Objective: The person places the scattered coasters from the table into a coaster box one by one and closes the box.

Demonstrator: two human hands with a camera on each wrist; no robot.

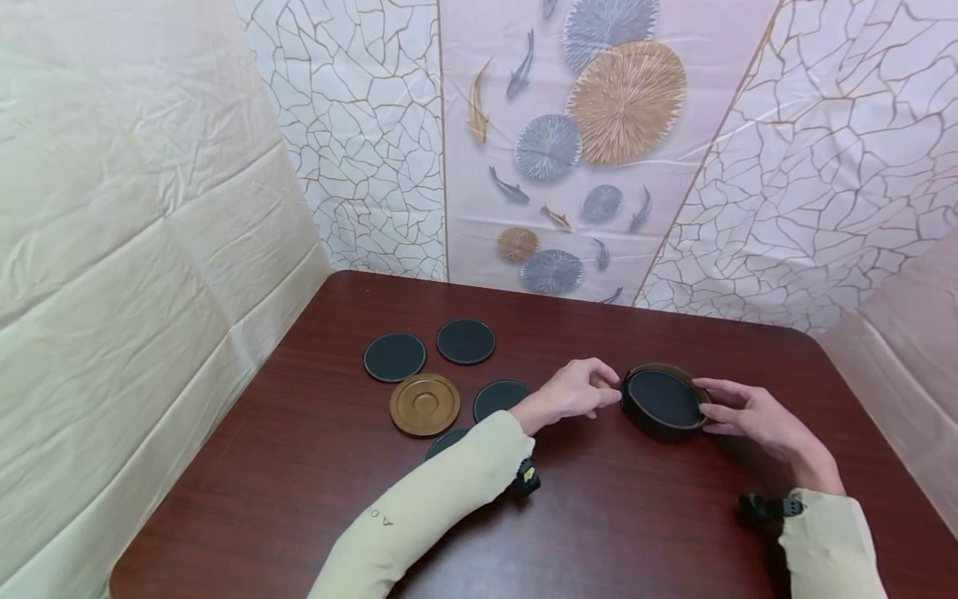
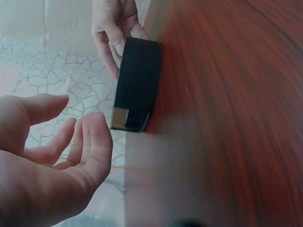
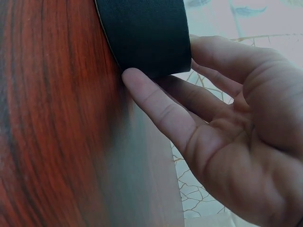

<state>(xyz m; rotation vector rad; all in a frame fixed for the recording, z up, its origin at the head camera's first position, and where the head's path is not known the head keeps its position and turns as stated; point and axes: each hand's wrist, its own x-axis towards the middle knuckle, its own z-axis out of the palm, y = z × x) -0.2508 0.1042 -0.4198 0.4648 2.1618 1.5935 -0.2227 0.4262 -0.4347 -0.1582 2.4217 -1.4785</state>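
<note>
We find the holder (image 2: 137, 82) at the table's (image 1: 644, 516) 2 o'clock, a coaster (image 1: 664, 398) inside. The right hand (image 1: 763, 416) grips its 3 o'clock side; the left hand (image 1: 575, 388), loosely bent, empty, hovers by 9. We advise keeping the coaster level.

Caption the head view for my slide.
Right hand holds a black holder, left hand near it, loose discs farther left on the table.

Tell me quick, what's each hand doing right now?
Left hand: open, holding nothing, beside the round holder.
Right hand: holding the round holder by its edge.
</note>
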